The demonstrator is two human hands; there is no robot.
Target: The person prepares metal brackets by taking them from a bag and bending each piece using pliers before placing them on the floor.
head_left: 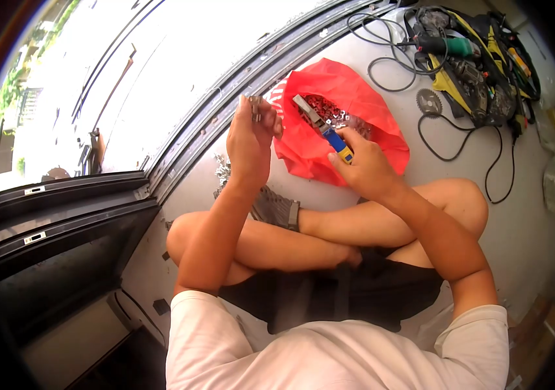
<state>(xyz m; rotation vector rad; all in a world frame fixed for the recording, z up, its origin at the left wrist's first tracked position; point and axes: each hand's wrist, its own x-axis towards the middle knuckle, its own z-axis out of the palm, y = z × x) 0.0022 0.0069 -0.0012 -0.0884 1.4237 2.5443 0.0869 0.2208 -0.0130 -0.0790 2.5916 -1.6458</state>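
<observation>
Apparently handling small parts: your left hand (250, 143), eleven o'clock, pinches metal pieces (256, 112); right hand (370, 168) grips blue-and-yellow-handled pliers (324, 127) over red bag (375, 101), twelve o'clock. Next move likely calls for steady pinch.

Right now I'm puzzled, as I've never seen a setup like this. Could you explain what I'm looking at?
There is no robot here: a person sits cross-legged, working with bare hands. The single picture comes from a camera on their head, looking forward and down. The left hand is raised and seems to hold a small metal part. The right hand grips pliers with a blue and yellow handle. On the floor lies an open red bag containing many small pieces. Beyond it are a green power tool and a round saw blade.
</observation>
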